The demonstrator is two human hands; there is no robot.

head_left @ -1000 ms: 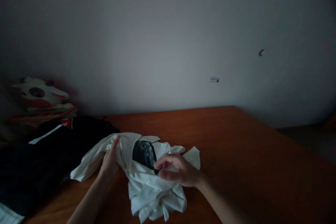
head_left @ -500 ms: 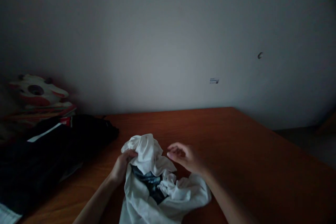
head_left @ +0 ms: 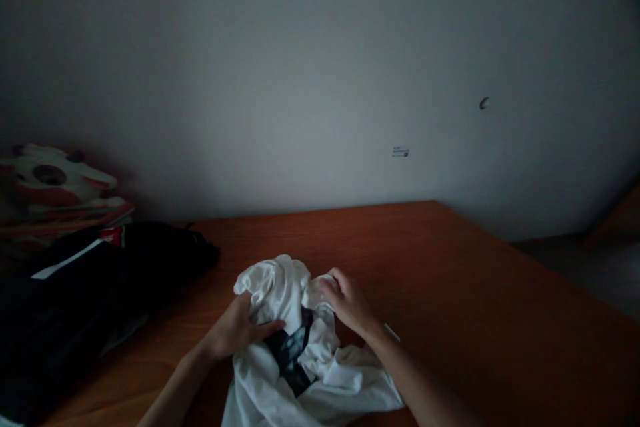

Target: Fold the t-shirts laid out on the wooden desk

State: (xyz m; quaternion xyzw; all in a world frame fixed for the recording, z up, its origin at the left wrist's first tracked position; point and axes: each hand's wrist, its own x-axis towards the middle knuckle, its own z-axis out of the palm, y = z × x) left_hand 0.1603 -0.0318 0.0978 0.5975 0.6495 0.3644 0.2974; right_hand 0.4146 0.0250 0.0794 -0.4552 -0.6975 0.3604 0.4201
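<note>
A crumpled white garment [head_left: 280,383], probably a shirt, lies bunched at the front of the table, with a dark printed patch [head_left: 294,350] showing in its folds. My left hand [head_left: 237,328] holds the raised, gathered part from the left, its thumb stretched across the cloth. At the right of that bunch, my right hand [head_left: 347,300] pinches a fold between thumb and fingers. The fingers of my left hand are partly hidden by the fabric. A small white tag-like piece [head_left: 392,332] sticks out beside my right forearm.
Black clothing [head_left: 145,260] with a white stripe and a red label lies on the left of the wooden table [head_left: 400,240]. Behind it a cow-like toy [head_left: 60,177] sits on a stack. A pale wall [head_left: 310,80] borders the table's far edge.
My right hand has moved from beside the white garment onto it and closed on a fold. My left hand has shifted slightly, its thumb now reaching across the cloth. The view has turned slightly right.
</note>
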